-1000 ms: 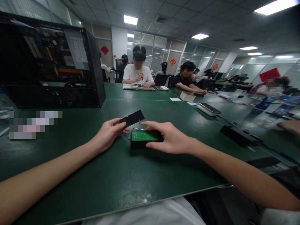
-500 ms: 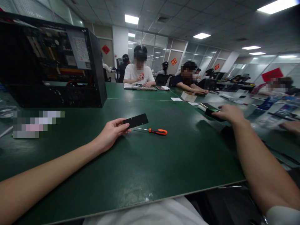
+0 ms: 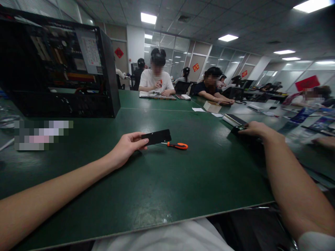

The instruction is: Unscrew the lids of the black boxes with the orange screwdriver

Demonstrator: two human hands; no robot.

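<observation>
My left hand (image 3: pixel 129 146) grips a thin black rectangular plate (image 3: pixel 157 137) at its left end, thumb on top, above the table. A screwdriver (image 3: pixel 179 145) with an orange and black handle lies just behind the plate, which hides part of its shaft. Off to the right, my right hand (image 3: pixel 255 129) reaches to a flat dark box with a silvery side (image 3: pixel 233 120). Its fingers close on a small black flat piece (image 3: pixel 236 130) at the near edge of that box; what kind of piece it is I cannot make out.
An open black computer case (image 3: pixel 111 76) stands at the left of the green table (image 3: pixel 162 181). A small open carton (image 3: pixel 211 106) and white papers (image 3: pixel 198 109) lie farther back. Opposite sits a person in a white shirt (image 3: pixel 164 82); bottles (image 3: pixel 303 115) stand at right.
The black plate in my left hand has shifted slightly right and covers more of the screwdriver shaft. My right hand has lowered the black piece beside the silvery-sided box.
</observation>
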